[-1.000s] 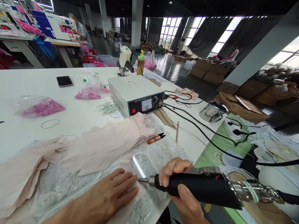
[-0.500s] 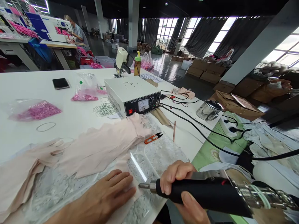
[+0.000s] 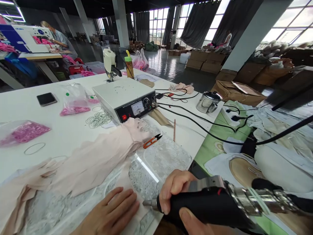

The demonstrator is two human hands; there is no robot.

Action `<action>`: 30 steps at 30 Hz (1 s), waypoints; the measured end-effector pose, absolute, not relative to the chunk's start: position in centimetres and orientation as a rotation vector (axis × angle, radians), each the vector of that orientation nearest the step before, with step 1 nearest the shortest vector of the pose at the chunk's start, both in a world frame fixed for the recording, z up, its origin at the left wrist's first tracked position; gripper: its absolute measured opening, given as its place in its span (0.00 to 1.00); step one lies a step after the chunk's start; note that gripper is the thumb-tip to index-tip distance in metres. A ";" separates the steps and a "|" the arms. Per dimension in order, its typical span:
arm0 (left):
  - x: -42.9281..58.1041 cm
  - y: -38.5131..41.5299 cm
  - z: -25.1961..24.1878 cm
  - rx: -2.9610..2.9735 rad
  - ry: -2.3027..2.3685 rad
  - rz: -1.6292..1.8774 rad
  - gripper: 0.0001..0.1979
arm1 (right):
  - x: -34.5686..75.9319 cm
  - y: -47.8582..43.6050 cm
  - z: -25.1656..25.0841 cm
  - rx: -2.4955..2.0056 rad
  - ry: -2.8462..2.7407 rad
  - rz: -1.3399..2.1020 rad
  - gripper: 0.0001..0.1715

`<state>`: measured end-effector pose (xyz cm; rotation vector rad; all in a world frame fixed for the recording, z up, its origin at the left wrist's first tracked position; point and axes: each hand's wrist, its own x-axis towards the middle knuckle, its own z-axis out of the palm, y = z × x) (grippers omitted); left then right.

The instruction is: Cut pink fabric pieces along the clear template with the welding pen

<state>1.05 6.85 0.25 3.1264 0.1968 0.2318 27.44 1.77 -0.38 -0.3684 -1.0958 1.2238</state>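
My left hand point(image 3: 113, 213) lies open and flat, apparently bracing the thin pale-pink fabric strip point(image 3: 126, 178); right of that strip, my right hand point(image 3: 176, 185) grips the black cylindrical metal-tipped tool point(image 3: 205, 207), presumably for aim.

Beyond the far edge of the white, smooth-surfaced tabletop point(image 3: 61, 130) stretches a wide, dark, glossy floor point(image 3: 168, 67), streaked with reflected daylight. That light enters through tall, gridded glass windows point(image 3: 156, 27), partly covered by long, dark grey fabric curtains point(image 3: 199, 27). A square, pale grey column point(image 3: 121, 24) rises past the far edge, and a thicker grey column point(image 3: 254, 36) appears slanted past the right edge. Brown cardboard boxes point(image 3: 198, 60) stand on the floor near its base. Beyond the tabletop's far left part stands a wooden-topped workbench point(image 3: 41, 56) with pale legs; bright white tube lights point(image 3: 11, 16) glow above, against a dark ceiling.
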 end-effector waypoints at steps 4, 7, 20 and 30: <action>0.9 7.3 -0.9 3.196 0.154 0.296 0.24 | 26.2 0.4 0.4 -0.600 -0.979 1.128 0.17; 0.8 7.5 -1.8 3.208 0.184 0.432 0.22 | 25.1 -0.2 0.7 -0.665 -0.895 1.008 0.18; 0.7 8.0 -1.6 3.310 0.215 0.483 0.23 | 27.4 -0.5 1.9 -0.788 -1.070 1.065 0.14; 0.8 7.4 -0.6 3.258 0.263 0.361 0.25 | 25.3 1.7 0.9 -0.658 -1.097 0.876 0.10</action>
